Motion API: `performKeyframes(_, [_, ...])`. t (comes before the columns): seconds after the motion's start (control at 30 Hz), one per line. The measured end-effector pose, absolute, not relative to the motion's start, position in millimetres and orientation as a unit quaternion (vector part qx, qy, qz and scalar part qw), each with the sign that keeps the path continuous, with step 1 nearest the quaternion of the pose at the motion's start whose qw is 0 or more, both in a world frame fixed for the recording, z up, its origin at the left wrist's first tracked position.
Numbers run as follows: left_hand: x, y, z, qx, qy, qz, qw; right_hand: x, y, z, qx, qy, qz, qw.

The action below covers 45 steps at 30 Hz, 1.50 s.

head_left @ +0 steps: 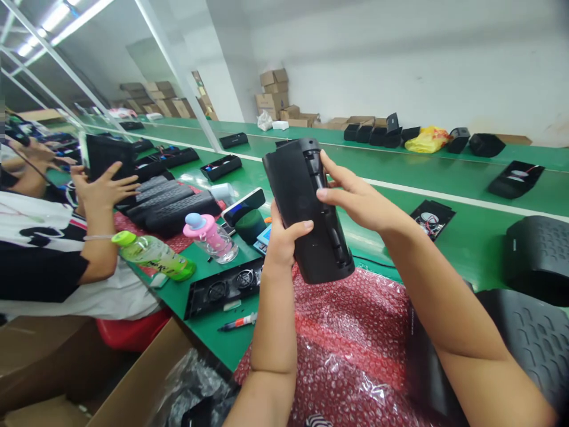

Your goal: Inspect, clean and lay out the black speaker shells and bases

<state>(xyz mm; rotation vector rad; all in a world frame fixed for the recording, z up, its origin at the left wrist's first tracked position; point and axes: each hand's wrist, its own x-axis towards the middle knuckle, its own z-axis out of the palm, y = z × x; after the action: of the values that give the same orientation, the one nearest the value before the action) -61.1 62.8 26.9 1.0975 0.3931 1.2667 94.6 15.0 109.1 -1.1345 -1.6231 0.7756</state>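
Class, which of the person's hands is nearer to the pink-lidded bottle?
Left. The left hand grips the black case, just right of the pink-lidded bottle; the right hand touches the case's other side, farther right from the bottle.

- The left hand (284,240) holds the black case (304,219) from its lower left side, thumb across the face; the case is tilted, raised over the red bubble wrap (347,344).
- The right hand (351,193) touches the case's upper right side with its fingertips, by a long recess.
- Left of the left forearm, a panel (224,287) with two round grilles lies on the green table (240,347), a syringe (240,322) near it.
- Beyond the panel stand a pink-topped cup (211,237) and, beside it, a green bottle (155,255) lying tilted.
- At the far left, a co-worker (102,190) holds a dark case (109,157).
- Ridged black speakers (540,252) sit at the right.
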Motion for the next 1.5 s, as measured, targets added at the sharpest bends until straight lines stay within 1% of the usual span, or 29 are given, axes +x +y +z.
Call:
performKeyframes(0.1, [-63.4, 62.4, 29.5, 0.453, 0.173, 0.563, 0.669, 93.0, 21.8, 98.8, -0.448, -0.672, 0.377, 0.453])
performKeyframes(0.2, [-61.9, 59.6, 32.5, 0.428, 0.183, 0.581, 0.668, 91.9, 24.7, 90.9, -0.417, -0.679, 0.412, 0.443])
performKeyframes(0.43, [-58.9, 54.3, 38.0, 0.396, 0.198, 0.588, 0.677, 93.1, 25.7, 84.7, -0.410, -0.686, 0.424, 0.426])
performKeyframes(0.67, [-58.1, 54.4, 40.4, 0.370, 0.166, 0.598, 0.691, 87.6, 28.0, 81.1, -0.431, -0.665, 0.410, 0.452])
performKeyframes(0.8, [-64.1, 54.5, 39.7, 0.363, 0.203, 0.597, 0.686, 91.8, 26.0, 76.4, -0.416, -0.666, 0.419, 0.455])
performKeyframes(0.87, [-68.9, 53.9, 39.1, 0.385, 0.226, 0.577, 0.684, 96.2, 20.3, 72.4, -0.404, -0.667, 0.430, 0.455])
performKeyframes(0.93, [-72.2, 53.2, 38.6, 0.419, 0.234, 0.553, 0.681, 100.6, 12.2, 65.8, -0.393, -0.657, 0.432, 0.477])
performKeyframes(1.07, [-70.6, 50.2, 37.5, 0.466, 0.221, 0.530, 0.673, 102.9, -7.6, 43.6, -0.377, -0.599, 0.439, 0.554])
performKeyframes(1.23, [-68.1, 44.1, 36.8, 0.533, 0.224, 0.452, 0.679, 88.2, -39.8, 10.1, -0.392, -0.532, 0.401, 0.635])
performKeyframes(1.4, [-59.4, 41.0, 33.8, 0.603, 0.242, 0.356, 0.672, 76.3, -70.0, -12.6, -0.431, -0.460, 0.367, 0.685])
performKeyframes(1.5, [-48.0, 39.5, 30.4, 0.642, 0.241, 0.335, 0.646, 79.7, -78.0, -16.8, -0.447, -0.431, 0.369, 0.692])
